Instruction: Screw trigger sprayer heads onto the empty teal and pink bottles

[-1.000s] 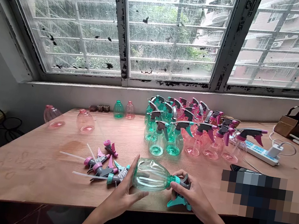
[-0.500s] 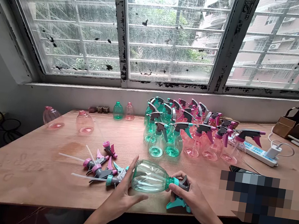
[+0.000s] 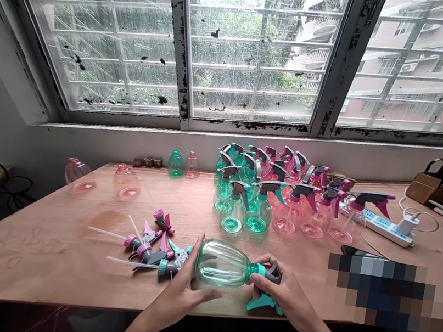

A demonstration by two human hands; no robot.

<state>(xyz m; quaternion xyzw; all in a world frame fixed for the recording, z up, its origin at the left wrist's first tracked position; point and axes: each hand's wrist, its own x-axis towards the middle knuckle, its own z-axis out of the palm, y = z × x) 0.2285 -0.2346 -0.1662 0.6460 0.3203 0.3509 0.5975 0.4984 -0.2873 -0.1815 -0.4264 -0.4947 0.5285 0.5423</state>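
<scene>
A clear green spray bottle (image 3: 222, 264) lies sideways in the air above the table's front edge, with its base to the left. My right hand (image 3: 276, 286) closes round its neck and the grey and teal trigger head (image 3: 265, 302), thumb on the teal collar. Against the base rests my left hand (image 3: 187, 285), fingers straight and thumb stretched out just below the bottle, not wrapped round it. Left of that hand lies a loose pile of trigger heads, one with a teal collar (image 3: 164, 268) and several with pink collars (image 3: 144, 249), some with dip tubes.
Several assembled green spray bottles (image 3: 233, 212) and pink spray bottles (image 3: 289, 215) stand grouped behind my hands. Headless pink bottles (image 3: 127, 182) and a small green bottle (image 3: 175, 165) stand further left. A power strip (image 3: 389, 230) and brown box (image 3: 442, 191) sit at right.
Almost nothing differs. My left thumb has shifted slightly right beneath the bottle, and the bottle sits a touch lower in view. My right hand keeps its grip.
</scene>
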